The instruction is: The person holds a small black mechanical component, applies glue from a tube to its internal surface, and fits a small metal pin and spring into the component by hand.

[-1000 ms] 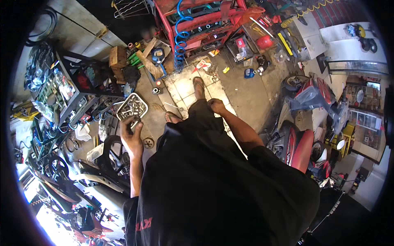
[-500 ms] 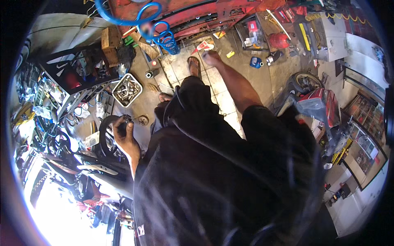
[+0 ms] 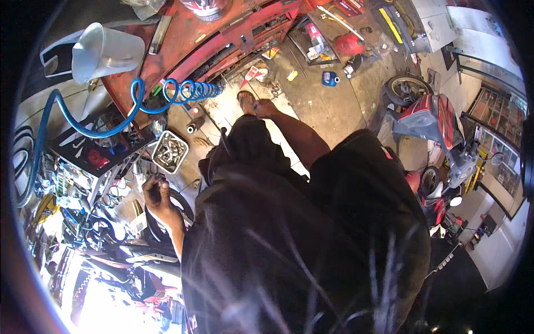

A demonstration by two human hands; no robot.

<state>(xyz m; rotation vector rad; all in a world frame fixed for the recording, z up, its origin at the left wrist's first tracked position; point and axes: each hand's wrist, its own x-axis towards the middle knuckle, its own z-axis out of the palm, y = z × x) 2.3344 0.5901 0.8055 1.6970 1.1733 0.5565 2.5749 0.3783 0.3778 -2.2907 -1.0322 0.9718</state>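
My left hand (image 3: 158, 199) is held out at my left side, its fingers curled round a small dark piece that I cannot make out. The wheel of a motorcycle (image 3: 181, 207) lies just beyond that hand. In front of me my right hand (image 3: 265, 109) hangs low, close to my sandalled foot (image 3: 246, 102) in the picture. Its fingers look closed, and whatever they may hold is hidden. A white tray (image 3: 186, 147) of metal parts stands on the floor ahead of my left hand.
A blue coiled air hose (image 3: 119, 132) crosses the left front. Beyond it are a red workbench (image 3: 219, 42) and a translucent jug (image 3: 105, 54). A blue bottle (image 3: 330, 78) and a red rounded container (image 3: 349, 44) stand ahead right. A red motorcycle (image 3: 439, 119) is at the right.
The view has shifted with my body, bringing the jug and more of the workbench in. My right hand has come in closer to me; my left hand keeps its curled grip.
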